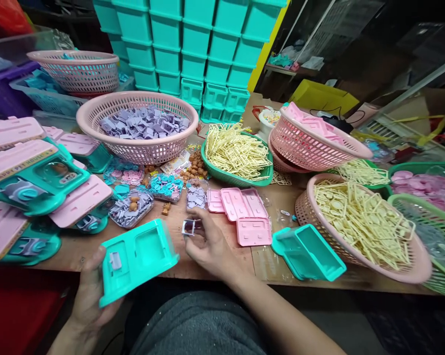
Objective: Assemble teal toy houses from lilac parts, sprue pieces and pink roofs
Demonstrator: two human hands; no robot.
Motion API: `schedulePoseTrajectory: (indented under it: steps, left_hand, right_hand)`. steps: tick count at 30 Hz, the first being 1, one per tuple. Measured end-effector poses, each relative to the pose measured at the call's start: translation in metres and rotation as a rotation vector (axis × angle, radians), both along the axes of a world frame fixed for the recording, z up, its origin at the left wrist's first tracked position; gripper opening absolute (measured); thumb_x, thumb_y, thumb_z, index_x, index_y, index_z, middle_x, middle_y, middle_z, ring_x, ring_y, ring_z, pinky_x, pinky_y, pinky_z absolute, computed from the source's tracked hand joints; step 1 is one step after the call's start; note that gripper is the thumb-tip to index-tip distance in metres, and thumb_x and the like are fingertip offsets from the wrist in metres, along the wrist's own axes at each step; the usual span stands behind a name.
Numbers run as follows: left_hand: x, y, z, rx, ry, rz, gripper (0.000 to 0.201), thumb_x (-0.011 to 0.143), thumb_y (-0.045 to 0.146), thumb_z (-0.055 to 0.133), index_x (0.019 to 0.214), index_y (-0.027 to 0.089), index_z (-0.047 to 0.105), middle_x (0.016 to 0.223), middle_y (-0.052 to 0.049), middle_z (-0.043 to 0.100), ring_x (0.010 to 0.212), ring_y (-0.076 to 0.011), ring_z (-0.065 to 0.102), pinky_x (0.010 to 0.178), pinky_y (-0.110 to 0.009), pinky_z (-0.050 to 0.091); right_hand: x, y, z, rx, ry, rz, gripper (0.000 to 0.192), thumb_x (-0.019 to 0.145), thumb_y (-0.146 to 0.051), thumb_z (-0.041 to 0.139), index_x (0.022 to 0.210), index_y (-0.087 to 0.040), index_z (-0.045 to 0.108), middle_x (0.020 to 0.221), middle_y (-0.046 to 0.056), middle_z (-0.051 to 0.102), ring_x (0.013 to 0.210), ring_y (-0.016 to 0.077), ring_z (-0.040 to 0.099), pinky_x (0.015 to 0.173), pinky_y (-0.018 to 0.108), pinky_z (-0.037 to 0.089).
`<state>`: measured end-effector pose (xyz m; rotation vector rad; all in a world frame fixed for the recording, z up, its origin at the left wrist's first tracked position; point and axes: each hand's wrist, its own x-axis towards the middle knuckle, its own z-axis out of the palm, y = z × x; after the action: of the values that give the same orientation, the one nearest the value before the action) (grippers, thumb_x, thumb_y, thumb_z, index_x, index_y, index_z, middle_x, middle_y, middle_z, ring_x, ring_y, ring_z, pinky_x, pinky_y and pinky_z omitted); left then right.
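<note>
My left hand grips a teal plastic toy house shell by its left side, tilted above the table's front edge. A small lavender piece sits in an opening on the shell's left half; a larger square recess lies to its right. Between the thumb and fingertips of my right hand is a small lavender plastic frame, just right of the shell and apart from it. Pink panels lie beyond my right hand, and another teal shell rests on the table to the right.
Assembled pink-and-teal toy houses are piled at left. A pink basket of lavender parts, a green basket of cream parts and a pink basket of cream parts surround the work spot. Stacked teal shells rise behind.
</note>
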<state>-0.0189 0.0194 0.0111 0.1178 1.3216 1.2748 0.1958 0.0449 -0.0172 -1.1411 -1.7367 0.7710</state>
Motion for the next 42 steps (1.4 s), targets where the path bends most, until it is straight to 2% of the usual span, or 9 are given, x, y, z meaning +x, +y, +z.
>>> schedulePoseTrajectory:
  steps: [2,4,8,11,14,21,30,38,42]
  left_hand:
    - [0.006,0.002,-0.001,-0.052,-0.069,0.031,0.055,0.072,0.062,0.074,0.116,0.03,0.072,0.092,-0.001,0.083,0.095,-0.0331,0.075,0.081,-0.043,0.064]
    - [0.014,0.003,-0.005,-0.053,-0.094,0.016,0.056,0.073,0.065,0.072,0.117,0.03,0.072,0.094,-0.001,0.083,0.091,-0.0318,0.075,0.076,-0.042,0.063]
    - [0.031,0.001,-0.013,0.148,-0.003,-0.173,0.072,0.07,0.064,0.08,0.126,0.022,0.065,0.111,-0.007,0.079,0.108,-0.0342,0.071,0.087,-0.04,0.059]
    - [0.041,-0.003,-0.017,0.264,0.112,-0.307,0.073,0.075,0.059,0.081,0.133,0.023,0.056,0.117,-0.006,0.075,0.114,-0.0298,0.068,0.091,-0.034,0.055]
    - [0.048,-0.006,-0.02,0.297,0.174,-0.362,0.069,0.079,0.057,0.079,0.134,0.025,0.052,0.114,-0.005,0.075,0.107,-0.0253,0.069,0.087,-0.03,0.054]
    - [0.052,-0.008,-0.025,0.334,0.18,-0.416,0.062,0.084,0.056,0.075,0.133,0.026,0.05,0.118,-0.005,0.072,0.103,-0.0239,0.069,0.085,-0.031,0.055]
    - [0.053,-0.012,-0.016,0.313,0.32,-0.46,0.067,0.081,0.063,0.074,0.13,0.025,0.048,0.114,-0.006,0.072,0.103,-0.0244,0.069,0.085,-0.03,0.054]
    - [0.049,-0.008,-0.008,0.331,0.293,-0.536,0.073,0.077,0.062,0.078,0.13,0.022,0.047,0.113,-0.008,0.074,0.102,-0.0259,0.071,0.082,-0.03,0.056]
    - [0.043,-0.005,-0.008,0.363,0.243,-0.6,0.07,0.079,0.057,0.079,0.13,0.021,0.045,0.115,-0.008,0.073,0.103,-0.024,0.07,0.083,-0.03,0.056]
  right_hand:
    - [0.0,-0.004,0.0,-0.057,0.159,-0.037,0.039,0.085,-0.013,0.058,0.122,-0.026,0.054,0.109,0.004,0.065,0.096,0.0165,0.067,0.088,0.031,0.057]
    - [0.003,-0.009,0.002,-0.064,0.25,-0.127,0.023,0.086,-0.016,0.065,0.106,-0.025,0.058,0.11,0.005,0.067,0.104,0.0188,0.067,0.092,0.034,0.056]
    - [0.012,-0.019,0.019,-0.009,0.356,-0.256,0.015,0.089,-0.018,0.069,0.095,-0.023,0.057,0.109,0.008,0.067,0.105,0.0207,0.068,0.087,0.035,0.058]
    - [0.013,-0.028,0.036,0.058,0.238,-0.194,0.015,0.09,-0.017,0.071,0.099,-0.023,0.061,0.102,0.006,0.067,0.099,0.0206,0.067,0.087,0.037,0.058]
    - [0.009,-0.038,0.043,0.12,0.078,-0.149,0.019,0.088,-0.016,0.074,0.101,-0.024,0.063,0.095,0.004,0.068,0.09,0.0196,0.067,0.081,0.035,0.058]
    - [0.002,-0.044,0.035,0.137,-0.025,-0.182,0.015,0.09,-0.02,0.073,0.095,-0.023,0.059,0.087,0.003,0.065,0.082,0.0191,0.065,0.073,0.033,0.057]
    - [-0.008,-0.05,0.032,0.25,-0.071,-0.181,0.014,0.092,-0.014,0.069,0.096,-0.024,0.06,0.086,0.004,0.064,0.086,0.0204,0.067,0.073,0.033,0.058]
    - [-0.009,-0.055,0.025,0.312,-0.143,-0.229,0.015,0.091,-0.011,0.067,0.09,-0.023,0.058,0.086,0.004,0.057,0.081,0.0186,0.063,0.068,0.031,0.056]
    - [-0.007,-0.053,0.025,0.346,-0.213,-0.188,0.012,0.092,-0.012,0.065,0.09,-0.021,0.057,0.093,0.006,0.055,0.081,0.0179,0.06,0.067,0.031,0.056]
